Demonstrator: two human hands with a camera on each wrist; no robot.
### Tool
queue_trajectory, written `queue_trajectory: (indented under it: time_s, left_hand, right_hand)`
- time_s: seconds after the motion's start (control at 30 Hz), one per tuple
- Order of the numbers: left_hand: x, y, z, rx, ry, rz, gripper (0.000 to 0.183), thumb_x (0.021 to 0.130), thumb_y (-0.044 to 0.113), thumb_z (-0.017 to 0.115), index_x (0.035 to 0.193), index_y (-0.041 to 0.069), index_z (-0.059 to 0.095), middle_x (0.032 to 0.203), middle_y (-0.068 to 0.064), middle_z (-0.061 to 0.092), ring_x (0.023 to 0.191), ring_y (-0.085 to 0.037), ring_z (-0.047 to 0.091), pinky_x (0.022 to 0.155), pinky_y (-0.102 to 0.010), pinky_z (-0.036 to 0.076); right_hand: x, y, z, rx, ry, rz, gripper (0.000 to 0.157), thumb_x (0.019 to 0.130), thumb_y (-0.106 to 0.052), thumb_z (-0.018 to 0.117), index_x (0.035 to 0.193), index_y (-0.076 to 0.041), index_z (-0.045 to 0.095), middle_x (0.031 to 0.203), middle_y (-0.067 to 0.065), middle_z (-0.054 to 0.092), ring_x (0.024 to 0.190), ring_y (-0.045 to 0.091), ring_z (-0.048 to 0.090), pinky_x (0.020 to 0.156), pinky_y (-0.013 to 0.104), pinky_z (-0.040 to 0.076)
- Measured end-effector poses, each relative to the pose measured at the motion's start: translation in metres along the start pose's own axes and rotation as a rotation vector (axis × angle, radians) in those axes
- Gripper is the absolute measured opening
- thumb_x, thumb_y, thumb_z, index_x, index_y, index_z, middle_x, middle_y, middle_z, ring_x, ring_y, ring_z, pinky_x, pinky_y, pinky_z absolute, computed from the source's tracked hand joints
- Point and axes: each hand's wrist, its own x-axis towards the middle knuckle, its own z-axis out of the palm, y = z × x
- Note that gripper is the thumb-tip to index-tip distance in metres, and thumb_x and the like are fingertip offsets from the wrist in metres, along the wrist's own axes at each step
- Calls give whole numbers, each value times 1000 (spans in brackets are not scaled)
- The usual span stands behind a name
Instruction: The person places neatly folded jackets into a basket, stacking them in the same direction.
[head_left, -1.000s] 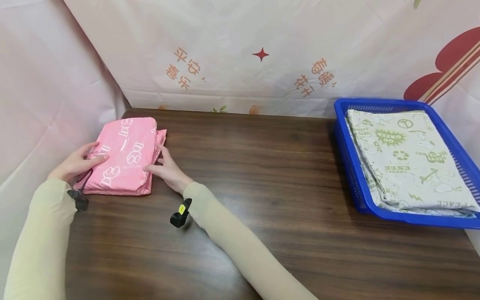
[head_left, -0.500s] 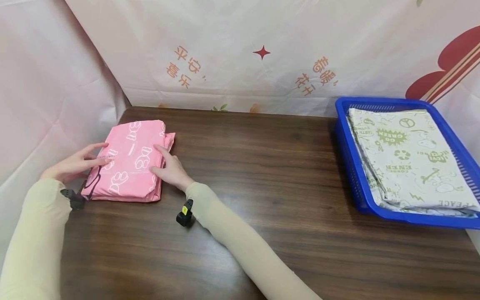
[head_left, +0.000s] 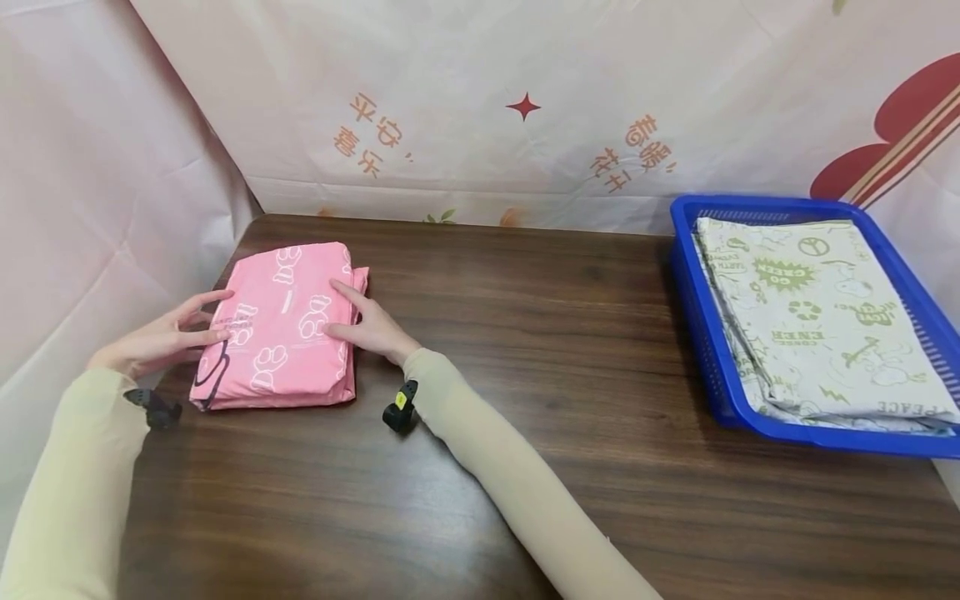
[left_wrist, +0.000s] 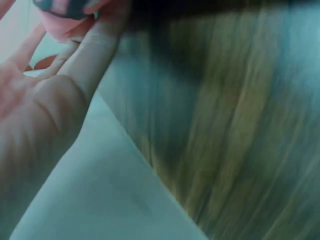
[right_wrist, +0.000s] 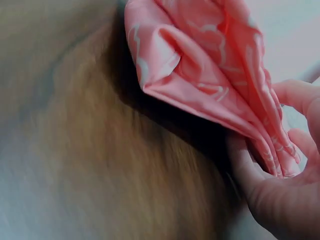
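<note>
A folded pink cloth (head_left: 288, 333) with white printed figures lies at the left of the wooden table, its layers showing along the right side. My left hand (head_left: 161, 337) holds its left edge, thumb and a finger on top; the other fingers are partly hidden. At the opposite edge, my right hand (head_left: 371, 327) grips the layers from the side. The right wrist view shows that hand's fingers on both sides of the pink cloth (right_wrist: 215, 75), whose near corner gapes open. In the blurred left wrist view, the left hand (left_wrist: 60, 90) reaches to the pink material.
A blue plastic basket (head_left: 705, 367) at the table's right holds folded white cloth (head_left: 817, 317) with green prints. Printed curtains (head_left: 465, 100) hang behind and along the left. The wooden table (head_left: 525, 350) stretches between the pink cloth and the basket.
The pink cloth has slid to the right and slightly nearer, both hands staying at its edges. The right hand has shifted right with it. The basket has not moved.
</note>
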Motion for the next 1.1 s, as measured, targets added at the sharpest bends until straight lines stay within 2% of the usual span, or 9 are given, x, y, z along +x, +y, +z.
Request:
queue_trajectory:
  time_s: [0.17,0.27,0.37,0.5,0.67,0.8,0.97,1.03,1.1]
  left_hand:
    - [7,1,11,7,32,41,68,99,5,52,156,23,18,125,-8,40,102,-4,56,82,-24,50]
    - [11,5,17,13,38,44,72,99,8,54,157,25,14,138,-12,32,106,0,53,83,-22,49]
    - [14,13,24,-2,36,26,74,98,10,56,157,29,13,143,-16,23,107,-1,51,84,-21,48]
    - [22,27,35,4,49,10,77,96,12,60,156,32,15,145,-15,26,108,-4,51,84,-20,47]
    - [36,40,50,86,27,77,80,96,12,61,157,25,11,150,-22,26,112,-1,48,85,-17,46]
    - [47,46,62,81,0,88,81,96,12,61,157,24,9,152,-25,25,116,-7,50,86,-18,45]
    - [60,51,76,97,-29,88,83,96,16,62,157,24,6,149,-26,28,126,-31,44,87,-18,44]
    - [65,53,81,115,-31,101,83,96,18,62,157,23,6,148,-26,30,126,-32,43,88,-17,44]
    - [71,54,87,109,-34,107,83,95,18,63,157,23,7,145,-27,34,122,-27,47,87,-18,45]
  right_hand:
    - [-2,4,-16,-70,-25,-48,75,89,-21,69,153,-25,31,147,10,40,120,11,44,102,25,34]
    - [-5,3,-27,-116,-31,-67,75,89,-24,69,153,-25,31,142,13,44,115,12,47,100,24,36]
    - [-9,0,-40,-165,-33,-91,75,89,-27,70,153,-24,31,140,14,44,115,14,47,100,26,36]
    - [-17,-2,-58,-220,-50,-85,78,88,-30,70,154,-26,29,140,14,42,117,17,43,100,29,36]
    - [-28,-3,-82,-277,-58,-83,78,89,-32,70,154,-27,27,143,12,39,121,18,40,102,30,34]
    - [-36,-2,-97,-341,-53,-79,78,90,-34,68,154,-28,25,144,12,37,123,18,39,104,32,33]
    - [-44,1,-111,-418,-36,-56,78,90,-41,66,155,-30,24,146,12,37,123,18,39,104,37,33]
    - [-47,3,-115,-420,-29,-42,78,90,-43,66,155,-30,24,145,11,37,122,18,39,103,38,34]
    - [-51,4,-121,-423,-25,-28,78,90,-44,65,154,-31,24,143,11,39,121,19,40,102,39,35]
